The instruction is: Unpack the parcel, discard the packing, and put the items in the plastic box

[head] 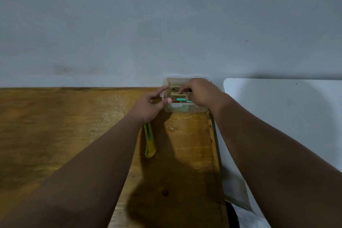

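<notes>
A small clear plastic box (182, 109) stands at the far right end of the wooden table (64, 126), against the wall. Inside it lie two tan cardboard-coloured items (177, 94) and a teal item (182, 99). My left hand (150, 104) rests at the box's left wall, thumb and forefinger on its rim. My right hand (200, 92) reaches into the box from the right, fingertips pinching the nearer tan item. Part of the box's inside is hidden by that hand.
A yellow-green utility knife (149, 141) lies on the table just below my left wrist. A small crumb of packing (172, 128) sits near the box. A white table (286, 116) adjoins on the right. The grey wall runs along the back.
</notes>
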